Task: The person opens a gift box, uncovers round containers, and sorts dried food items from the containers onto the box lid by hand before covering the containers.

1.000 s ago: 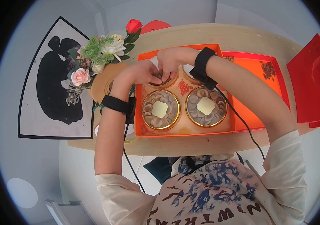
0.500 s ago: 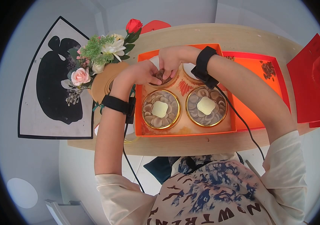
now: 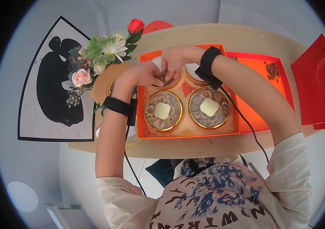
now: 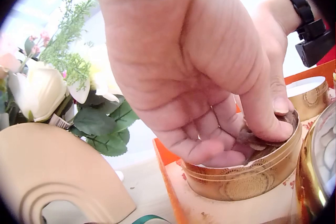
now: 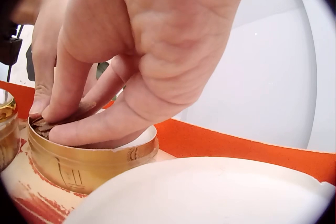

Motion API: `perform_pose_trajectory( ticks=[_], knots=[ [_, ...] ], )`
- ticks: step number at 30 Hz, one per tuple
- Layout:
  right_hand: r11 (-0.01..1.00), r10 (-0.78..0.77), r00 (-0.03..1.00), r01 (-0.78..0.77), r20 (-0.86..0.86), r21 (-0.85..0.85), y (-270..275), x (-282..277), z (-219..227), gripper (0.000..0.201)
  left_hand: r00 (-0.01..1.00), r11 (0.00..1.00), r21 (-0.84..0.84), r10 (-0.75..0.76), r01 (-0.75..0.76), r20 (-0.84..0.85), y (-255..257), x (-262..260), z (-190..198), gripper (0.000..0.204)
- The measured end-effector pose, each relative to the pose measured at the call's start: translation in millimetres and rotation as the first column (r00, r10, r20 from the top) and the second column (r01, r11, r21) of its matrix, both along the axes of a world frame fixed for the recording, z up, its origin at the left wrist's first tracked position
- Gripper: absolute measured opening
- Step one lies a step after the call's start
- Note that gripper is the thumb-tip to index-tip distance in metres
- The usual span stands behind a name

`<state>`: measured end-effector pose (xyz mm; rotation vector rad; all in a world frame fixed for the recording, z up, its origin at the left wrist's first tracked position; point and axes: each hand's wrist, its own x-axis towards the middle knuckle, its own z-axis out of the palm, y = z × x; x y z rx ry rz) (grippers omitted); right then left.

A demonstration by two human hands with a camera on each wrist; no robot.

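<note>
Working over the open gold-sided tin [image 4: 241, 184], at the upper middle of the head view, I am curling both hands down into its rim. My left hand [image 3: 144, 72] is coming in from the left side, its thumb lying on the brown slices [image 4: 257, 148] and its other fingers bending low inside the wall, so the grip is standing narrow around some of them. My right hand [image 3: 172, 63] is reaching over from the right and is pinching at the same slices between thumb and fingertips; the palms are hiding much of this, so the slices may be partly gripped and partly just pressed. The tin is sitting in the upper left of the orange box [image 3: 188, 136], and a white-topped round container [image 3: 194, 73] is resting just to its right. Below them, the left lidded jar [image 3: 151, 118] and the right lidded jar [image 3: 209, 120] are lying side by side, each showing a pale label. Brown pieces [image 3: 272, 71] are lying in the red tray [image 3: 252, 103] at upper right, and the flowers [image 3: 98, 51] are leaning in from the upper left.
</note>
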<state>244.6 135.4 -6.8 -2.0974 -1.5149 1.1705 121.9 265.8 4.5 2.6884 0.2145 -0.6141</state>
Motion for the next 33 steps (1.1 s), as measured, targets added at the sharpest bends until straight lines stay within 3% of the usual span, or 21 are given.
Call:
perform_pose_trajectory(
  ticks=[10,19,21,33],
  knots=[
    [0.998,-0.04,0.999,0.041,-0.032,0.048,-4,-3,1,0.022,1.0,0.999,0.043,0.003,-0.002,-0.026,-5,-1,2,0.041],
    [0.995,-0.018,1.0,0.018,0.005,0.094,-2,-3,-2,0.02,1.0,0.999,-0.036,0.003,-0.004,-0.031,2,-2,-2,0.039],
    [0.995,-0.014,1.0,0.014,0.008,0.098,0,-1,-5,0.02,0.997,0.998,-0.064,-0.013,0.018,0.081,6,-5,-5,0.037],
    [0.995,-0.024,1.0,0.026,-0.016,0.097,-5,6,-2,0.021,0.994,0.992,-0.113,0.059,-0.048,0.093,9,-6,-10,0.034]
  ],
)
